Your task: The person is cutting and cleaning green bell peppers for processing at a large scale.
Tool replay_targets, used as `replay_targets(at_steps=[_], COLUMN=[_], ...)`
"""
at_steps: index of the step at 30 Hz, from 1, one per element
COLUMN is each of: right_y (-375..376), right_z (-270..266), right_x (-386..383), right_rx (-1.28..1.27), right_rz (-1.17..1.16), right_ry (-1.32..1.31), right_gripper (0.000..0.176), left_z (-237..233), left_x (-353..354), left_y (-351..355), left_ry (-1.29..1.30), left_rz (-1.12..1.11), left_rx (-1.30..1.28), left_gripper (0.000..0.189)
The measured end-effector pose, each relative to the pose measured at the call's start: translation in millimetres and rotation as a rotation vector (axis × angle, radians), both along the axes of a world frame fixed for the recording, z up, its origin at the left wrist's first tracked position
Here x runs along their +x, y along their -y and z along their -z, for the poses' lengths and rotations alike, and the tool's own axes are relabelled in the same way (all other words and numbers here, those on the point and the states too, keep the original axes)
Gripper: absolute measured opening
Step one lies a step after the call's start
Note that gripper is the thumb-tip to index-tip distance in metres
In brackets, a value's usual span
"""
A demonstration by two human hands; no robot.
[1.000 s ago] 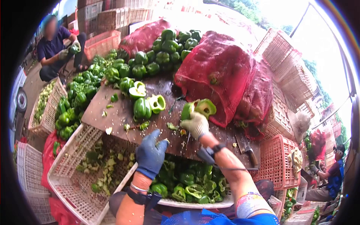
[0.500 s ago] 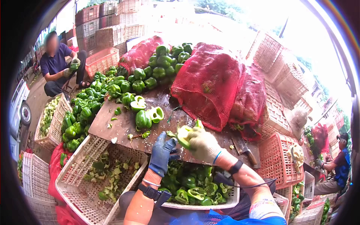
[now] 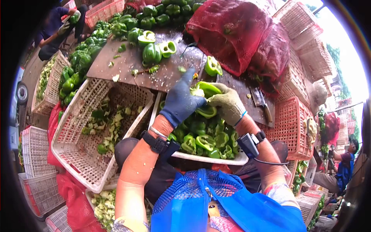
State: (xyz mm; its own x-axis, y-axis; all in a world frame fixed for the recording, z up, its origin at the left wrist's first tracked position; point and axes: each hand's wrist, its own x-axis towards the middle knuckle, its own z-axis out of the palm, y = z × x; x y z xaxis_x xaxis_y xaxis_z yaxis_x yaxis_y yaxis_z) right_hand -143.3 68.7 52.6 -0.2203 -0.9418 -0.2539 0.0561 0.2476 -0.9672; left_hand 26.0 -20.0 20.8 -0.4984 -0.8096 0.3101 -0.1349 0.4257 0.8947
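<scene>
My right hand (image 3: 228, 103), in a pale work glove, is closed around a green bell pepper half (image 3: 211, 90), hollow side up over the crate. Pale core and seeds show at the half's left end, where my left hand (image 3: 181, 99), in a blue glove, grips it with the thumb; the fingers point upward and are slightly blurred. Another pepper half (image 3: 213, 66) lies on the board (image 3: 104, 63) just beyond. Below both hands stands a white crate (image 3: 205, 159) of cut green peppers. Farther left on the board are a green pepper (image 3: 152, 54) and cut halves (image 3: 167, 49).
A knife (image 3: 259, 97) lies on the board's right side, near red mesh sacks (image 3: 232, 34). On the left stands a white crate (image 3: 69, 162) with pepper cores. Whole peppers (image 3: 79, 60) are heaped behind it. A pink crate (image 3: 288, 127) stands right. Other people work at both sides.
The view has tilted down. Both hands have come together over the crate at a pepper half. One half now lies on the board near the sack.
</scene>
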Motion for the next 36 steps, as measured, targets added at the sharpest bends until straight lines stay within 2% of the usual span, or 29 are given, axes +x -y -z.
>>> replay_targets(at_steps=[2, 4, 5, 9, 13, 14, 16, 17, 18, 20, 21, 23, 25, 26, 28, 29, 30, 32, 34, 36], right_y=[-3.8, -5.0, -7.2, -25.7, -40.9, -41.4, -44.7, -46.3, -56.6, -75.0, -78.0, -71.7, -68.7, -69.0, -54.8, -47.4, -46.0, -47.4, -46.5, -50.8], right_z=[-21.5, -8.6, -3.0, 24.5, 53.3, 72.0, 70.7, 64.8, 92.1, 93.2, 87.9, 90.1, 72.0, 68.2, 54.4, 27.2, 33.8, 37.4, 40.0, 43.0], right_x=[11.6, 6.5, 8.8, 33.1, 54.9, 50.3, 58.8, 69.9, 52.6, 64.9, 64.1, 41.3, 23.1, 11.1, 14.9, 30.0, 32.8, 25.9, 23.2, 30.0], right_rx=[0.056, 0.028, 0.053, 0.138, 0.145, 0.094, 0.076, 0.095, 0.010, 0.072, 0.138, 0.098, 0.125, 0.050, 0.038, -0.058, -0.045, -0.055, -0.172, -0.038], right_rz=[0.025, 0.040, 0.093, 0.285, 0.382, 0.321, 0.311, 0.460, 0.214, 0.274, 0.314, 0.326, 0.327, 0.083, -0.027, -0.168, -0.140, -0.206, -0.296, -0.165], right_ry=[-0.228, -0.356, -0.209, 0.321, 0.550, 0.699, 0.686, 0.681, 0.931, 1.032, 0.895, 0.789, 0.721, 0.825, 0.690, 0.633, 0.650, 0.404, -0.008, 0.263], right_gripper=[0.050, 0.049, 0.049, 0.052, 0.051, 0.050, 0.048, 0.048, 0.052, 0.056, 0.054, 0.052, 0.055, 0.061, 0.064, 0.065, 0.057, 0.052, 0.052, 0.052], left_z=[4.9, 7.1, 17.7, 24.2, 39.1, 43.5, 44.1, 50.0, 51.4, 46.8, 44.7, 32.8, 32.2, 28.7, 29.6, 23.9, 21.9, 21.9, 24.4, 24.2], left_x=[-2.6, -3.2, -3.9, -3.5, 0.5, 0.5, 3.0, 3.0, 9.1, 27.5, 31.2, 37.7, 32.7, 27.8, 16.2, 10.9, 10.5, 11.8, 9.9, 6.0], left_y=[-5.4, -8.1, -8.0, -9.3, -12.0, -11.8, -12.9, -8.0, 6.4, 35.9, 37.3, 42.9, 23.3, 8.0, -8.3, -17.9, -18.4, -16.5, -17.7, -20.2], left_ry=[0.174, 0.382, 0.318, 0.359, 0.294, 0.281, 0.333, 0.341, 0.358, 0.385, 0.317, 0.180, 0.209, 0.257, 0.264, 0.266, 0.266, 0.266, 0.256, 0.242], left_rz=[-0.037, -0.030, -0.065, -0.116, -0.129, -0.148, -0.177, -0.204, -0.263, -0.389, -0.361, -0.311, -0.194, -0.155, 0.016, 0.056, 0.095, 0.163, 0.119, 0.094], left_rx=[-0.121, -0.220, -0.288, -0.389, -0.477, -0.487, -0.487, -0.514, -0.448, -0.310, -0.244, -0.141, -0.162, -0.206, -0.118, -0.054, -0.052, -0.045, -0.123, -0.145], left_gripper=[0.062, 0.055, 0.039, 0.020, 0.015, 0.015, 0.016, 0.017, 0.018, 0.019, 0.020, 0.022, 0.026, 0.027, 0.030, 0.033, 0.034, 0.035, 0.032, 0.029])
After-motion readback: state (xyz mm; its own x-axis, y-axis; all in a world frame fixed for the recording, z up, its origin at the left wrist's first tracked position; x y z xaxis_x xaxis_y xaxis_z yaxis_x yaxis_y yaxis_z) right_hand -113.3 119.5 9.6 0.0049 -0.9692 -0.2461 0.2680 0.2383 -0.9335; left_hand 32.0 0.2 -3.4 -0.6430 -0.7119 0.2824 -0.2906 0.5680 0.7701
